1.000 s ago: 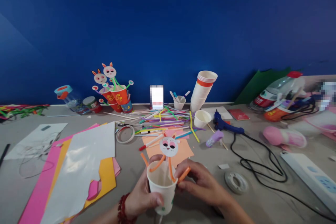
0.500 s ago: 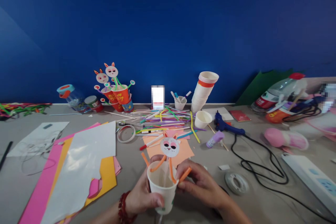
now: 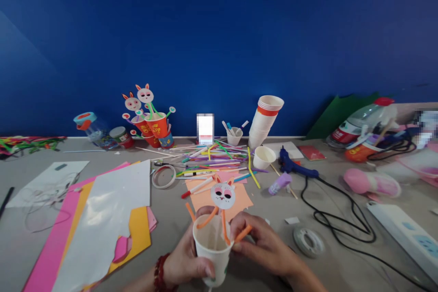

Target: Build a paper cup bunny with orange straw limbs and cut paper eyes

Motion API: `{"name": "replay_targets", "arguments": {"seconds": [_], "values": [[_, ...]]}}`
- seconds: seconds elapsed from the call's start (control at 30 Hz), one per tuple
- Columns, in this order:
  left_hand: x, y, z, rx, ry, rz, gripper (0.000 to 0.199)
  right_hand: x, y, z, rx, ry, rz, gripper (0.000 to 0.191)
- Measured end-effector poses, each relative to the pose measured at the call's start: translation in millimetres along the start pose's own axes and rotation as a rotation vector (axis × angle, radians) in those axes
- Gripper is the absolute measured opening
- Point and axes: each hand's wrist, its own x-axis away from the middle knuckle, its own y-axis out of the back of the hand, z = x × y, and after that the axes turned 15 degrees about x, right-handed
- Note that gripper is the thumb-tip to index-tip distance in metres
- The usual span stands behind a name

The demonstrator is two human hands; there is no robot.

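My left hand (image 3: 190,255) wraps round a white paper cup (image 3: 212,248), thumb across its front. A round white paper rabbit face (image 3: 223,194) with pink ears stands above the cup's mouth. Orange pipe cleaners (image 3: 226,226) run from below the face into the cup and out over its rim on both sides. At the right of the rim, my right hand (image 3: 256,239) pinches the orange pipe cleaner there, its end poking out between the fingers. A thin pale stick shows inside the cup and under its base.
Behind the cup lie orange paper (image 3: 201,198) and many coloured sticks (image 3: 219,159). A blue glue gun (image 3: 297,165) trails a black cable on the right, near a tape roll (image 3: 308,242). Paper sheets (image 3: 99,210) cover the left. Rabbit cups (image 3: 157,125) and stacked cups (image 3: 265,121) stand behind.
The cup and rabbit face have shifted slightly right and down, and the face leans a little differently. Both hands keep their hold.
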Motion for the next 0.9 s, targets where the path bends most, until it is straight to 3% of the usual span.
{"name": "replay_targets", "arguments": {"seconds": [0.2,0.43,0.9], "values": [[-1.6,-1.3,-1.2,-0.034,-0.002,-0.002,0.084,-2.1,1.8,3.7,0.071,0.022,-0.024,0.032],[-4.0,-3.0,-1.2,0.011,0.032,0.079,0.081,-0.7,-2.3,-0.7,-0.212,-0.049,0.072,0.03],[-6.1,-5.3,-1.9,0.006,0.031,0.076,0.083,-3.1,-0.1,0.6,-0.271,-0.048,0.086,0.029]]}}
